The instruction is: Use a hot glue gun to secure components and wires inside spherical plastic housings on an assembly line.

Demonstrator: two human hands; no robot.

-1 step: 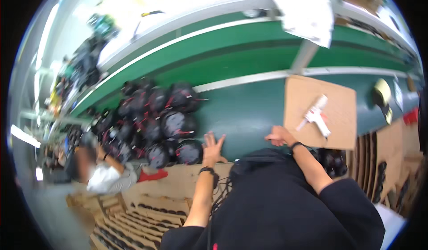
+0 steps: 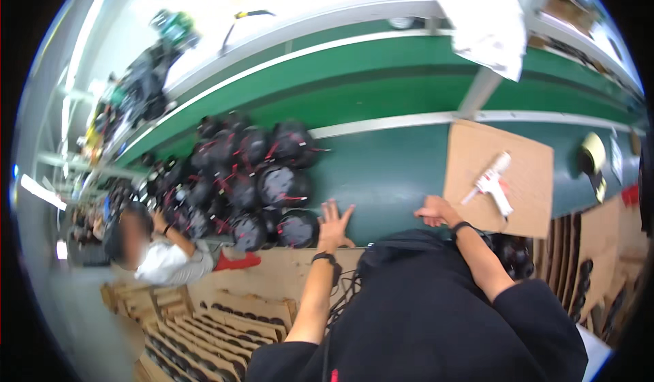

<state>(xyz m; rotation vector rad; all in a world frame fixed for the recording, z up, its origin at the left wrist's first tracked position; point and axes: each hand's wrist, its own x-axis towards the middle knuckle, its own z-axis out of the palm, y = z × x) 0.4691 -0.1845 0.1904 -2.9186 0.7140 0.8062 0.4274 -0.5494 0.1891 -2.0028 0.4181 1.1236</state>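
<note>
My left hand (image 2: 333, 226) is at the near edge of the green workbench (image 2: 381, 171), fingers spread and nothing in it. Just to its left, black rounded helmets (image 2: 281, 186) with red straps are piled up; grey padding shows in the nearest ones. My right hand (image 2: 437, 211) is over the bench's near side, its fingers curled and its thumb side pointing left. I see nothing in it. Beside it lies a brown cardboard sheet (image 2: 463, 157), with a white glue gun (image 2: 493, 183) on top, apart from my hand.
A person in a white top (image 2: 163, 263) is beside the helmets at the left. A tape roll (image 2: 593, 151) sits at the bench's right. White cloth (image 2: 487, 27) hangs from the upper shelf. Wooden racks (image 2: 204, 341) with dark round parts stand below left.
The whole scene has slid slightly to the right in the view. Both hands keep nearly the same pose, and the glue gun stays on the cardboard.
</note>
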